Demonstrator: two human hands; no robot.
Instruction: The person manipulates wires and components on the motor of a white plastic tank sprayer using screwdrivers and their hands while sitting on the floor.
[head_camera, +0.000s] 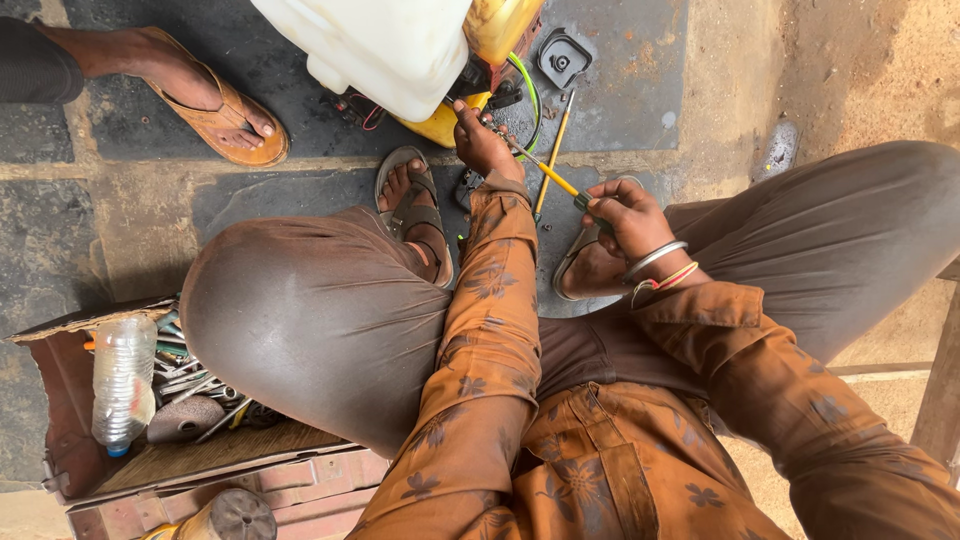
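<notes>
a: so, how is the right hand (625, 215) gripping?

b: fingers curled tight round the dark green handle end of a yellow-shafted screwdriver (548, 172). from that grip the shaft runs up and away to the left, its tip reaching the yellow-and-black engine block (470, 105) under the big white plastic tank (375, 45).

a: and the left hand (483, 140)?

b: pressed against the engine just where the tip lands. fingers bent, pinching or steadying something small there; i cannot tell what, the knuckles hide it.

a: how far along does it look?

b: i'd judge mid-way through opening the machine up. a square black plastic cover (563, 57) already lies loose on the ground beyond the tip, and a few small bits near it may be fasteners. the tank is on, wires and a green hose (528, 90) hang exposed, so plenty is left.

a: counts?

b: two screwdrivers: the held one, plus a thin yellow-handled one (550, 150) lying just beside the gripped shaft. one tank, one loose cover. three sandalled feet: two beneath the grip, the person's own, and one of another person (205, 95) far off left. one clear plastic bottle (122, 385) in the open wooden toolbox (60, 400), well behind the left elbow, among spanners too tangled to count.
</notes>
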